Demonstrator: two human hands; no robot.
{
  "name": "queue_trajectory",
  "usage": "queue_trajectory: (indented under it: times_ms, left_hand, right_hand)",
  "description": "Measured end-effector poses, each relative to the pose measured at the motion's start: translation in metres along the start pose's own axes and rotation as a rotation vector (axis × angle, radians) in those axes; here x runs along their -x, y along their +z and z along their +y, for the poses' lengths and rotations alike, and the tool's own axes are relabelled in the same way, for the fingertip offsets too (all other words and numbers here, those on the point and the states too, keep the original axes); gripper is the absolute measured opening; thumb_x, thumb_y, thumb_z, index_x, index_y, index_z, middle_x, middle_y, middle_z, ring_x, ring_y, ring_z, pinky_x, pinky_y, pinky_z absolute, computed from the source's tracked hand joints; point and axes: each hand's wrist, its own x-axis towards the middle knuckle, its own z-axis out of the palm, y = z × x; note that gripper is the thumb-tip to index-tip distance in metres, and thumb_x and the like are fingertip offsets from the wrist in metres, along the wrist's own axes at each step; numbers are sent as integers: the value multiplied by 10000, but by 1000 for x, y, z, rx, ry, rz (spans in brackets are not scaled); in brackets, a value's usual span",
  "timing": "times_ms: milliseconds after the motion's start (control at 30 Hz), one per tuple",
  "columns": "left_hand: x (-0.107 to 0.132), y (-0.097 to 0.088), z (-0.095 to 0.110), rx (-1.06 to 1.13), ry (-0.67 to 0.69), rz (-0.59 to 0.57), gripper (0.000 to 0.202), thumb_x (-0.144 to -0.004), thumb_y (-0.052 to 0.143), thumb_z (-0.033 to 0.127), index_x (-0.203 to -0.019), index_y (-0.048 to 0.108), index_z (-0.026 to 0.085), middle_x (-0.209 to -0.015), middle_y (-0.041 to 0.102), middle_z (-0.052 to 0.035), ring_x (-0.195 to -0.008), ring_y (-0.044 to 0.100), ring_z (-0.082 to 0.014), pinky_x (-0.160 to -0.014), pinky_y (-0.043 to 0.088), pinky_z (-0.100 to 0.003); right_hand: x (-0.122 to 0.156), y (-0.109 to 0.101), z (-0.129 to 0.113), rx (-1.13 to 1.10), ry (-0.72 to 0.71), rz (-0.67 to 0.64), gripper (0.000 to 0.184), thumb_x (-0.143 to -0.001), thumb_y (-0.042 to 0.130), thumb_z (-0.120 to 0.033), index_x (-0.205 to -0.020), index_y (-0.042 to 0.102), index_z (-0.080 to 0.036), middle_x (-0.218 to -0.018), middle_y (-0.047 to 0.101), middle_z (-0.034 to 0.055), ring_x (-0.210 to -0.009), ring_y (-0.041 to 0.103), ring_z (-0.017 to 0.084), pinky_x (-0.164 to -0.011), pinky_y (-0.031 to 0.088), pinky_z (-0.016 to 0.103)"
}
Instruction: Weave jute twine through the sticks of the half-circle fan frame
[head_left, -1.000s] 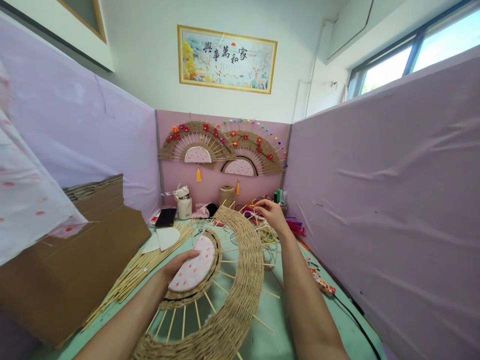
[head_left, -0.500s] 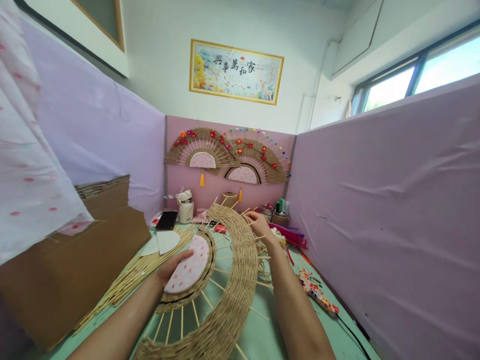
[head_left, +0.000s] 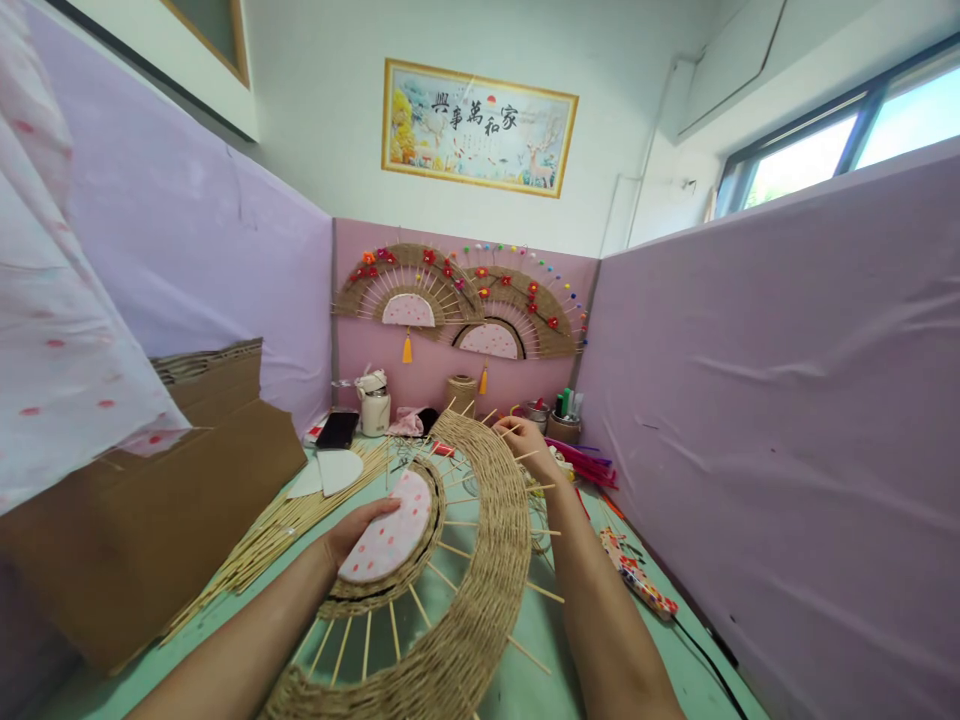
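The fan frame lies flat on the table, right in front. At its middle sits a half-round pad, and the left hand rests on the pad's near edge. The right hand is at the frame's far rim. Left of the frame lies a bundle of sticks, and further left a cardboard box. Behind the frame, along the back wall, stand a phone, a kettle, a twine spool and pen cups, left to right. Two finished fans hang on that wall above them, with a framed picture higher up.
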Motion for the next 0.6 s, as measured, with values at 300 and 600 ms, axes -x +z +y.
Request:
queue_trajectory:
  times_ms: [300,600]
  left_hand:
    - [-2,5,-5,-36,-31,-29,316,-847,459,228,-845,670,-8,-721,717,-131,-621,673,-206,-624,501,-240]
    - [-12,-7,-7,-41,-58,-3,299,-833,474,257,-858,651,18,-690,715,-143,-576,673,-208,-593,515,-272]
  right_hand:
    - [-1,1,1,51,-21,82,262,-686,562,-385,-670,623,-131,-647,593,20,-581,484,116,-536,363,224]
    - [-3,-2,11,102,-34,97,226,-694,541,-351,-675,628,-143,-646,596,16,-589,490,124,-553,374,231]
